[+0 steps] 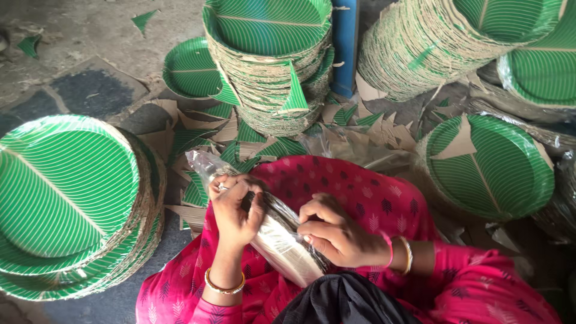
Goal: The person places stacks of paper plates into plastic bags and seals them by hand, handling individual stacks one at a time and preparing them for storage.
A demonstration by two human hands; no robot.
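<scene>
A clear plastic bag lies across the lap, wrapping a plate bundle — pale, edge-on. Left hand and right hand clamp their fingers on it — green leaf-patterned stacks around.

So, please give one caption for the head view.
Both hands grip a plastic-wrapped plate bundle among green plate stacks.

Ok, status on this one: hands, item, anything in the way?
Both hands gripping bagged plate stack on lap. Plastic bag open-ended. Loose plate stacks around; nothing blocking.

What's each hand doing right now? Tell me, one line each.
Left hand: closed, gripping the upper edge of the plastic-wrapped plate bundle.
Right hand: fingers curled, pressing on the same bundle's side.
</scene>
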